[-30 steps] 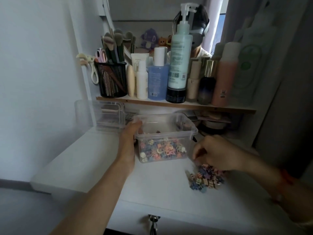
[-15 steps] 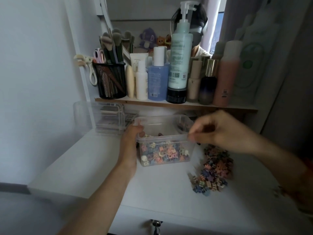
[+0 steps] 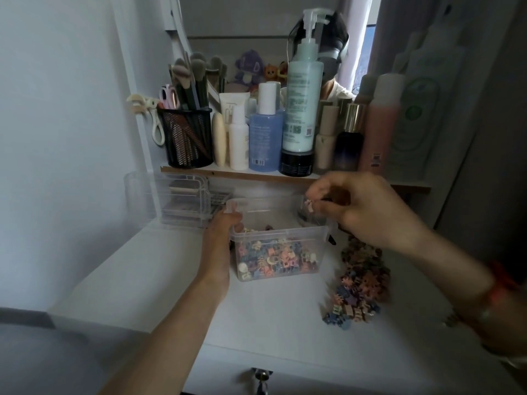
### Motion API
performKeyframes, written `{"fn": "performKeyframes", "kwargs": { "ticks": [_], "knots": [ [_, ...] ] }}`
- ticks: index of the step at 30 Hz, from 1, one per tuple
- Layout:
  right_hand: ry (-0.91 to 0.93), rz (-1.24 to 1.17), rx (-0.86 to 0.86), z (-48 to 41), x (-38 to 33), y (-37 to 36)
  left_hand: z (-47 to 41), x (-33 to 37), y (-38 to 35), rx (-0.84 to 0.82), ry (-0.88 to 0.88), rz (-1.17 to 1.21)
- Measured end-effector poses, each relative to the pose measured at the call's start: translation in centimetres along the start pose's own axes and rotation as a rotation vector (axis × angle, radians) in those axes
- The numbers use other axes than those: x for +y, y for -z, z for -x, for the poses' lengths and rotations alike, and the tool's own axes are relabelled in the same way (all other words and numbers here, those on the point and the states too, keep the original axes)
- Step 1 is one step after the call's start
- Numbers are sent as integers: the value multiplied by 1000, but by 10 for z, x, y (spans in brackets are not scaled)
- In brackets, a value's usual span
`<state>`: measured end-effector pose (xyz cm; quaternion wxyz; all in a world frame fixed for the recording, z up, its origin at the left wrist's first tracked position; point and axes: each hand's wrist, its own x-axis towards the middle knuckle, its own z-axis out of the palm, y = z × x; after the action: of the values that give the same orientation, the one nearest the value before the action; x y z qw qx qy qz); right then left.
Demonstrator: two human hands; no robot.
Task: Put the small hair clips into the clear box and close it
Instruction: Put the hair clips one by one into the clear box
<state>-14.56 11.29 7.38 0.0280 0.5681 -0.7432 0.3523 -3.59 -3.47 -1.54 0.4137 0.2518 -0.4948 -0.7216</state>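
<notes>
The clear box point(image 3: 278, 238) stood open on the white bench point(image 3: 271, 315), partly filled with small multicoloured hair clips point(image 3: 275, 259) heaped along its bottom. The left hand point(image 3: 221, 238) was wrapped round the box's near-left corner, thumb over the rim. The right hand point(image 3: 362, 208) hovered over the box's right rim, fingertips pinched shut on a pale pink clip point(image 3: 308, 206) just above the opening. A loose pile of clips point(image 3: 358, 283) lay on the bench just right of the box, running towards the front edge. No lid could be told for certain; another clear organiser point(image 3: 168, 199) sat behind and left of the box, against the wall.

The bench was bare in front of the box up to its front edge, where a drawer knob point(image 3: 261, 376) showed below. Left of the box the surface was also free as far as the wall.

Over the back of the bench ran a wooden shelf point(image 3: 242, 175), close above the box's rear rim. It carried a black mesh cup point(image 3: 186, 138) of makeup brushes, a blue bottle point(image 3: 266, 135), a tall pale green pump bottle point(image 3: 302, 89), a pink bottle point(image 3: 380, 124) and several smaller ones, crowded side by side. A mirror point(image 3: 256, 38) stood behind them.
</notes>
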Motion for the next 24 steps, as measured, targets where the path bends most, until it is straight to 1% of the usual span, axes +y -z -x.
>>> {"fn": "performKeyframes", "kwargs": {
  "ticks": [2,4,5,6,8,9,11,13,17,19,20,22,23,24],
  "knots": [
    [-17,81,19,-2,3,-2,0,0,-1,-2,0,-3],
    [-27,72,-34,2,6,1,1,1,-1,3,2,-11],
    [-20,75,-102,6,6,3,0,1,-1,8,5,-11],
    [-14,96,-210,12,6,4,0,1,-1,12,7,-9],
    [0,202,-464,22,8,-1,0,1,-2,18,1,-11],
    [5,270,-555,26,11,-5,0,1,-2,25,-2,-16],
    [-15,334,-656,32,17,-12,1,1,-2,31,-5,-19],
    [-31,322,-684,35,21,-16,1,1,-2,28,-3,-21],
    [-3,300,-649,33,22,-18,2,0,-1,20,3,-32],
    [0,192,-587,28,15,-9,2,0,-1,11,-4,-43],
    [-7,114,-515,22,10,-3,2,0,-1,11,-8,-48],
    [-11,7,-272,10,4,6,1,0,-1,16,-3,-41],
    [-8,13,-159,5,3,6,1,1,-1,15,0,-37],
    [-5,50,-90,1,3,4,2,1,-1,13,0,-35]
  ]
}}
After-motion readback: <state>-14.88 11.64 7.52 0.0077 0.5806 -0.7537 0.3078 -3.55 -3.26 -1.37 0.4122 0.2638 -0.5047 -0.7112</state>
